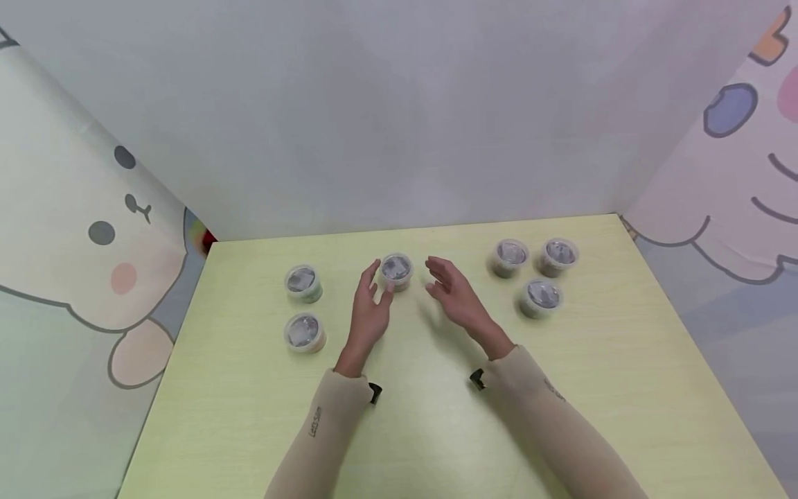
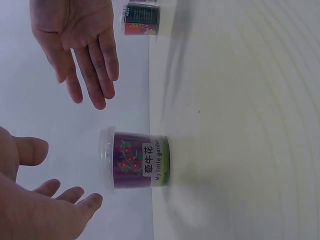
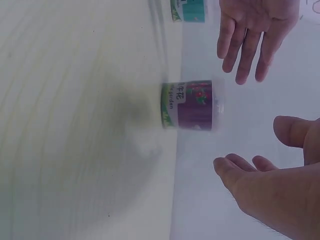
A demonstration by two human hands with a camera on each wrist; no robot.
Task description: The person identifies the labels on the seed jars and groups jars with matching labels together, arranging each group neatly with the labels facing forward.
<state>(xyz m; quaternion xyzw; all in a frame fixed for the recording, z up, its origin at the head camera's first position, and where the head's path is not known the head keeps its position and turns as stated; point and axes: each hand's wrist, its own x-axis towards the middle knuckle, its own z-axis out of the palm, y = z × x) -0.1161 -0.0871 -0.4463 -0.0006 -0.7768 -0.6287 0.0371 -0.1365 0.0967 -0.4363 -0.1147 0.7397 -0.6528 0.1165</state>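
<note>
A purple cup point(image 2: 132, 160) labelled "My little garden", with a clear lid, stands upright at the back middle of the table; the right wrist view shows the same purple cup point(image 3: 192, 105). My left hand point(image 1: 370, 312) is just left of it, fingers extended and thumb apart, overlapping the cup's edge in the head view. To the cup's right hovers my right hand point(image 1: 457, 294), a gap between them, its fingers loosely straight and palm turned toward the cup. Neither hand holds anything.
Two lidded cups, a rear one point(image 1: 303, 283) and a nearer one point(image 1: 305, 333), stand on the left. Three more, a back one point(image 1: 511, 257), a far-right one point(image 1: 557, 257) and a front one point(image 1: 541, 298), stand on the right. A pale wall point(image 1: 399, 125) rises behind the table point(image 1: 411, 430).
</note>
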